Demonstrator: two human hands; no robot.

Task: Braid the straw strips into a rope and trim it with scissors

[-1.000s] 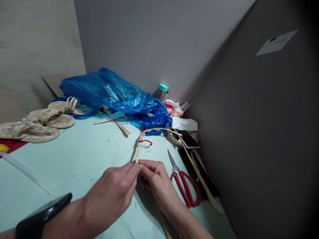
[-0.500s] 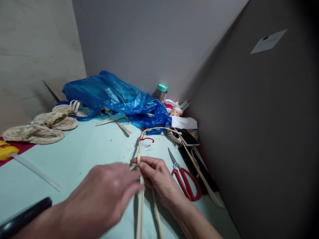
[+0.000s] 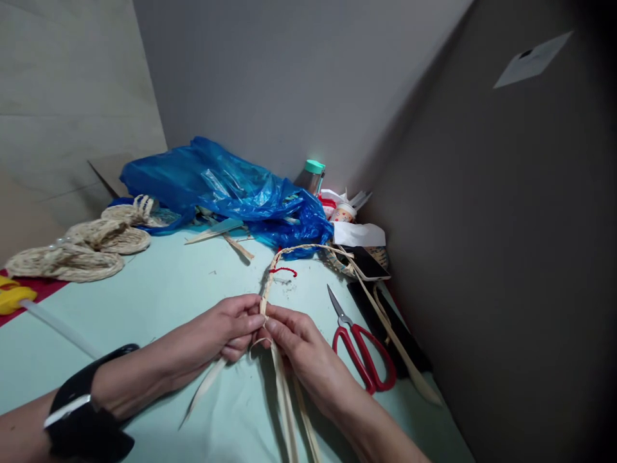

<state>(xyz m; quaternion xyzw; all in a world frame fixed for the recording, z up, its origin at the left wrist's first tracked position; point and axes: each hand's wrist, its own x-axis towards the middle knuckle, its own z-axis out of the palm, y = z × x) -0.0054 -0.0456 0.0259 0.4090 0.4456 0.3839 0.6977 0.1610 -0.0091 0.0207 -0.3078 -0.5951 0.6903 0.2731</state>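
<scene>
Left hand (image 3: 229, 324) has moved up and now pinches the braid (image 3: 266, 292).

yellow tool (image 3: 17, 298): cut off left | pale strands (image 3: 284, 405): cut off below | wall card (image 3: 540, 59): mark illegible

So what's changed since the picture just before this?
The left hand moved forward and met the right hand at the braid. A pale strip now hangs to the left beneath it. The right hand stayed at the braid; scissors and blue bag stayed put.
</scene>
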